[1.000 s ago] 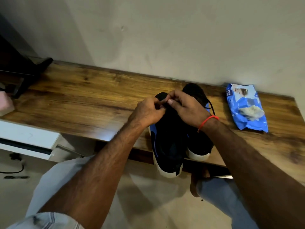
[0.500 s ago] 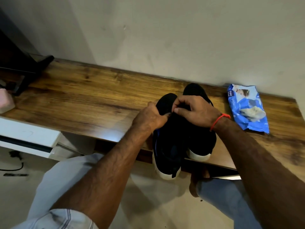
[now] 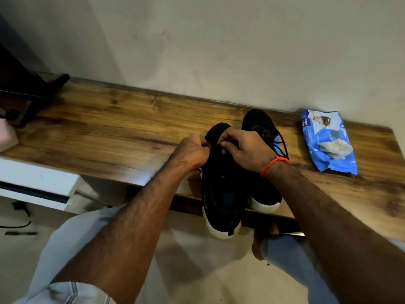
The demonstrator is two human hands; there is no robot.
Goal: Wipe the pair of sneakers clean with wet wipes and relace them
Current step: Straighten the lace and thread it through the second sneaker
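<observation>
Black lace (image 3: 215, 146) is pinched between both hands, left hand (image 3: 192, 151) and right hand (image 3: 245, 148) curled tight over the near sneaker (image 3: 221, 194), heel past the table (image 3: 109, 132) edge. Relacing looks under way; next the lace end likely needs threading through an eyelet. Wipes (image 3: 327, 140) lie well right of the grip

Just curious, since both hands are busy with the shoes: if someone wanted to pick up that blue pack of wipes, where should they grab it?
Probably across its long sides near the middle, coming from above. The wet wipes pack lies flat on the wooden shelf, with open space around it, and looks soft, so a pinch across its narrow width should hold.
</observation>
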